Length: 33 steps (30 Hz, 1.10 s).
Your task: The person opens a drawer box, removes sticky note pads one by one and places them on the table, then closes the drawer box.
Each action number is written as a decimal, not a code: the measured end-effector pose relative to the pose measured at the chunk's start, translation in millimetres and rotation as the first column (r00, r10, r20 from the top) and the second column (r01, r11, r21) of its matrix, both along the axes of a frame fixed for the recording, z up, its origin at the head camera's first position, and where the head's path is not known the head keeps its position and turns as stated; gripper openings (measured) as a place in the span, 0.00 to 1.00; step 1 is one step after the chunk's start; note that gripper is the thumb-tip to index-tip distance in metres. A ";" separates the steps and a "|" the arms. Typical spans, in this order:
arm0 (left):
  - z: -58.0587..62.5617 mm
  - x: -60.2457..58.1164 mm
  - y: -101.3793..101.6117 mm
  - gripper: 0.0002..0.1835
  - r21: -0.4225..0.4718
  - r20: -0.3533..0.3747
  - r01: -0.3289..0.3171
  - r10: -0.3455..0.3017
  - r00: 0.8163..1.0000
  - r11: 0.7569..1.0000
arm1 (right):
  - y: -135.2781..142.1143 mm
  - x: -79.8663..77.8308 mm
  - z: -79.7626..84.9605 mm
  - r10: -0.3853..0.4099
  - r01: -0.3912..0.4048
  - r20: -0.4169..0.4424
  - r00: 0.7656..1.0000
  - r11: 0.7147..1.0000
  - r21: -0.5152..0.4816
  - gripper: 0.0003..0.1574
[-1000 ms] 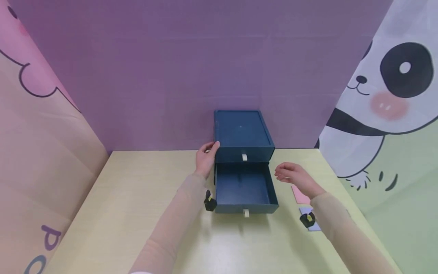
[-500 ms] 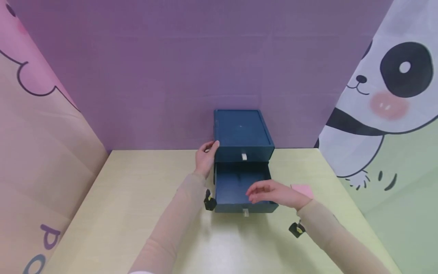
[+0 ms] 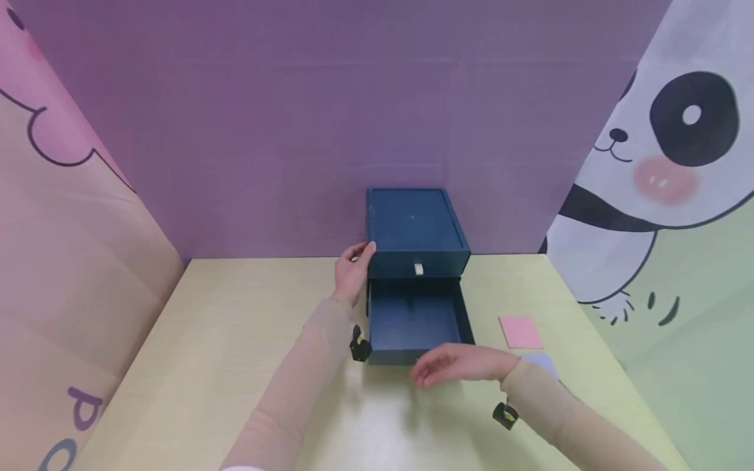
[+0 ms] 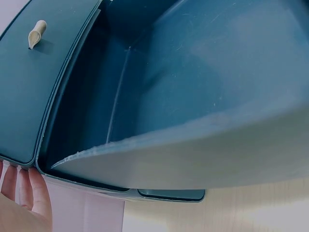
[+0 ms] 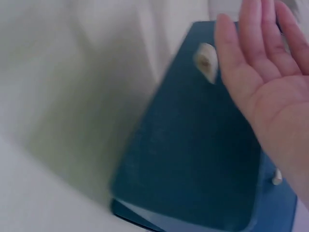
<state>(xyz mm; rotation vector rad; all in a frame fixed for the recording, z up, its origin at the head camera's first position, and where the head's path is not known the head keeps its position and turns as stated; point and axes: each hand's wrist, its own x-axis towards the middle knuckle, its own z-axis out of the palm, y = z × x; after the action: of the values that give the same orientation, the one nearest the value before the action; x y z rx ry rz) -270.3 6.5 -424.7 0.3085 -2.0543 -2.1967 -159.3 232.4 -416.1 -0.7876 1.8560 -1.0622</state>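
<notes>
Cabinet [image 3: 418, 219] count was one, with two drawers: an upper drawer [image 3: 394, 265], closed, and a lower drawer [image 3: 391, 358], extended. Two pale tabs were fitted, one per drawer; the upper tab [image 3: 419, 269] was exposed, while the lower tab [image 5: 206, 63] was screened in the head view by the right hand [image 3: 459, 363]. Two cards were laid flat to the right of the cabinet: a pink card [image 3: 521, 332] and, nearer the wearer, a blue card [image 3: 542, 362], partly hidden by the right sleeve [image 3: 559, 405].

The left hand [image 3: 353, 271] was placed at the cabinet's left side, forearm angled forward and to the right. Its fingers were held fairly straight, with fingertips set against the cabinet near the front edge. The right hand was held in front of the lower drawer, directed leftward, fingers relaxed and gently bent, with nothing gripped. It was positioned just beside the lower tab; whether contact was made could not be determined.

The cabinet was located at the rear of the table [image 3: 247, 366], near the purple backdrop [image 3: 294, 131]. Both drawer fronts were faced toward the wearer, their long axes aligned left to right; the lower drawer was projected forward.
</notes>
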 end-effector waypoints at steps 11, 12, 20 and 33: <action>-1.5 -0.4 -0.6 0.26 0.005 -0.005 0.003 -0.003 1.000 1.000 | 4.5 8.7 -34.2 -0.145 0.135 0.134 0.980 0.987 0.084 0.30; -1.7 -0.7 -0.6 0.26 0.007 -0.004 0.004 -0.004 1.000 1.000 | 4.9 9.0 -36.6 -0.159 0.149 0.130 0.979 0.986 0.080 0.29; -2.1 -1.2 0.1 0.25 0.010 -0.013 -0.006 0.006 1.000 1.000 | 7.6 13.5 -52.8 -0.322 0.321 0.152 0.934 0.946 0.031 0.28; 1.8 2.9 0.0 0.25 0.005 -0.011 0.000 0.000 1.000 1.000 | 1.6 20.5 -61.8 -0.486 0.514 0.218 0.847 0.852 -0.097 0.29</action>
<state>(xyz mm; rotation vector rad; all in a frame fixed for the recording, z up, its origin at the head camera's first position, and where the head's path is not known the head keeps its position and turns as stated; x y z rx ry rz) -267.5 6.5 -422.9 0.2964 -2.0436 -2.1989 -138.8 234.0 -477.9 -0.2610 1.8774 -1.5653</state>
